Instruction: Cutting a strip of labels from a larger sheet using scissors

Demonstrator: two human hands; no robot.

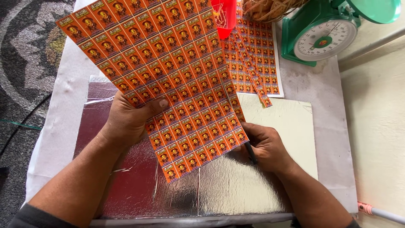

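While left hand (126, 122) fingers pinch glossy orange label sheet (160, 71) over crinkled foil (211, 190) mid-desk, right hand (263, 145) fingers closed around thin black blade (251, 153).

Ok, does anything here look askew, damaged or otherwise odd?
Mostly tidy. Cut label strips lie slanted and loose across the flat label sheet behind. The foil board shows creases. The left hand holds the orange sheet tilted; the right hand grips a dark tool.

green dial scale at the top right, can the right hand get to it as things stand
Probably yes: the right hand has bare table between it and the green dial scale, though it already grips a dark thin tool and the orange sticker sheet.
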